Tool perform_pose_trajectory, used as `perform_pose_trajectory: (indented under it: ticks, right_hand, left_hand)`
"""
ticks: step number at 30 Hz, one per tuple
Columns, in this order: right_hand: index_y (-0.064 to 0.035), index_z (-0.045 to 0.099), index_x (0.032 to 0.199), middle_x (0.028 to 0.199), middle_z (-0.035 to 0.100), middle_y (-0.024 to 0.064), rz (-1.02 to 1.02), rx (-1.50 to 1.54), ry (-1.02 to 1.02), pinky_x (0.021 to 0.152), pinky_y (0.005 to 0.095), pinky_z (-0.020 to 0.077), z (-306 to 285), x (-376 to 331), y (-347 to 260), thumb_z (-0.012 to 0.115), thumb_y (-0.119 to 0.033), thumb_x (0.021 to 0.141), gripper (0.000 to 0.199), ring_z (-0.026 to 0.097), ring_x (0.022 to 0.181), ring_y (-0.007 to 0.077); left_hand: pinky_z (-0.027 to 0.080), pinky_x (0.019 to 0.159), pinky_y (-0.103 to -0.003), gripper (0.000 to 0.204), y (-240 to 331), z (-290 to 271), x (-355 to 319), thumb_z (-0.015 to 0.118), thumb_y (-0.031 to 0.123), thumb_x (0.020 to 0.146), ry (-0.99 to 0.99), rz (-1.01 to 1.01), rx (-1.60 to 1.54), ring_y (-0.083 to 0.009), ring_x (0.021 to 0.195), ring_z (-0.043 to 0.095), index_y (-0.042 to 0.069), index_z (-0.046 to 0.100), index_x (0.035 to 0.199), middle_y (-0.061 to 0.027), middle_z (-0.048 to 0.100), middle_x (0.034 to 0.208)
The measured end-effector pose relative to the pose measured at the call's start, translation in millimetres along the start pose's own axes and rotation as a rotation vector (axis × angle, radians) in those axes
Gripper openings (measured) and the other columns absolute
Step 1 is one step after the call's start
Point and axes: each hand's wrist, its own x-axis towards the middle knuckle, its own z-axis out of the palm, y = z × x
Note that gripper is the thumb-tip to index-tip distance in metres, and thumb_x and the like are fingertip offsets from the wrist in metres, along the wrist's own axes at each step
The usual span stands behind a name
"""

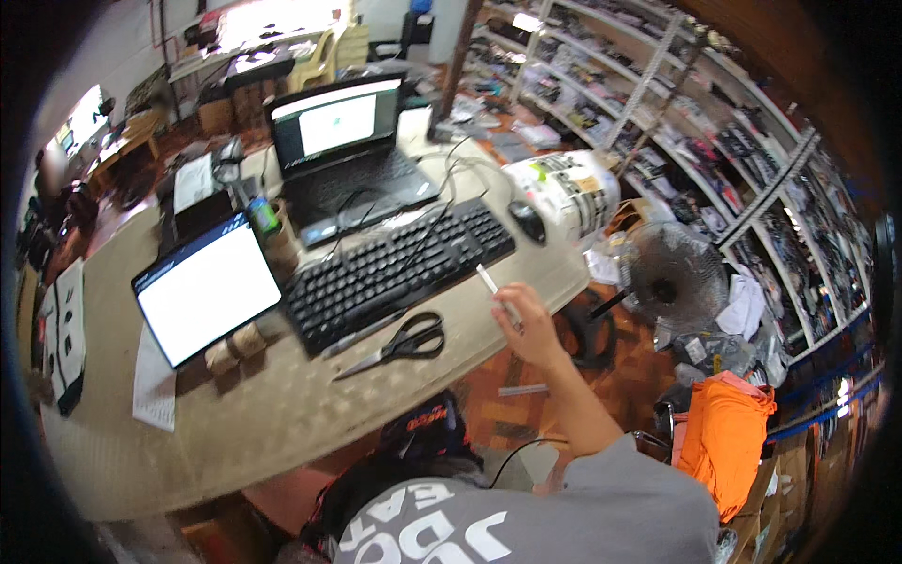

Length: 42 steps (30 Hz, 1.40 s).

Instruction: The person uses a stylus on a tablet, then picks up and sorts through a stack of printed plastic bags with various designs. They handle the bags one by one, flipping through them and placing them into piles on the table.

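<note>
Right hand [531,329] pinches a thin white stick [495,292] by the table [282,414] edge.
It looks light, stiff, maybe brittle; gripped at its lower end; left hand unseen.

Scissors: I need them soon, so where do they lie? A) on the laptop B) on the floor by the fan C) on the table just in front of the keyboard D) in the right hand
C: the scissors lie flat on the table, just in front of the keyboard; the right hand holds only a thin white stick.

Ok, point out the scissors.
In the head view, the black-handled scissors lie on the table just in front of the black keyboard, left of the right hand.
</note>
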Motion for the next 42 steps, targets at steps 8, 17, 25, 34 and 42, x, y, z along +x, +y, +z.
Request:
perform_pose_trajectory:
  ticks: [8,17,25,34,42]
  right_hand:
    - [-0.0055,0.055,0.107,0.105,0.056,0.0132,0.131,-0.220,0.168,0.091,0.0439,0.0353,33.1,-31.0,3.8,0.062,-0.026,0.082,0.034,0.050,0.104,0.0328]
    - [-0.0070,0.051,0.108,0.110,0.052,0.0121,0.354,-0.410,0.150,0.094,0.0448,0.0300,64.0,-10.2,-6.5,0.057,-0.046,0.084,0.046,0.045,0.110,0.0320]
    - [-0.0038,0.051,0.058,0.080,0.056,0.0062,0.206,0.197,0.353,0.082,0.0372,0.0396,30.6,33.1,21.0,0.066,-0.005,0.078,0.025,0.054,0.094,0.0264]
    - [-0.0036,0.051,0.060,0.074,0.057,0.0035,0.215,-0.038,0.256,0.087,0.0434,0.0390,-52.0,156.3,20.7,0.064,-0.004,0.080,0.023,0.057,0.079,0.0203]
    - [-0.0031,0.056,0.093,0.111,0.055,0.0132,0.669,-0.522,0.170,0.093,0.0413,0.0397,-164.4,124.4,40.1,0.052,-0.010,0.084,0.012,0.052,0.105,0.0307]
  left_hand:
    - [0.042,0.092,-0.040,0.049,18.8,23.0,-8.8,0.048,0.041,0.087,-0.098,-0.088,-0.139,-0.0281,0.106,0.054,-0.003,0.054,0.110,-0.0189,0.056,0.112]
    - [0.041,0.091,-0.041,0.054,20.9,77.6,-23.5,0.051,0.044,0.083,-0.343,-0.297,-0.367,-0.0293,0.105,0.055,-0.004,0.055,0.108,-0.0192,0.057,0.110]
    - [0.041,0.090,-0.041,0.058,-20.1,183.3,-64.4,0.054,0.047,0.080,-0.658,-0.668,-0.698,-0.0302,0.103,0.055,-0.005,0.056,0.107,-0.0196,0.057,0.109]
    - [0.041,0.089,-0.042,0.063,-73.2,245.5,-9.8,0.058,0.051,0.077,-1.009,-1.024,-1.001,-0.0314,0.102,0.055,-0.006,0.057,0.106,-0.0200,0.058,0.107]
    - [0.040,0.088,-0.043,0.067,-54.9,282.7,42.9,0.061,0.054,0.074,-1.266,-1.171,-1.306,-0.0323,0.101,0.055,-0.007,0.058,0.104,-0.0203,0.059,0.106]
